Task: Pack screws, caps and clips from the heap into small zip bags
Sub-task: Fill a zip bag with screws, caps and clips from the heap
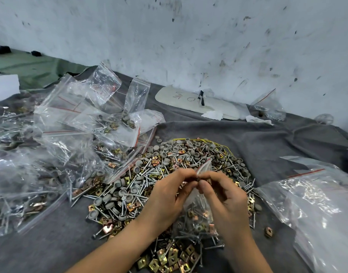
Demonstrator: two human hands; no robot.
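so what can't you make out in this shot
1. Head view: whether the zip bag is sealed; the left hand and right hand pinching it cover the seal.
2. Head view: filled bags at left, blurred; contents uncountable.
3. Head view: large bag at right, cut off by the edge.
4. Head view: writing on the white board, too small to read.

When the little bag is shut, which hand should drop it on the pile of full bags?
Probably the left hand. It pinches the little bag, and the pile of full bags lies on its side; the right hand would have to cross over.
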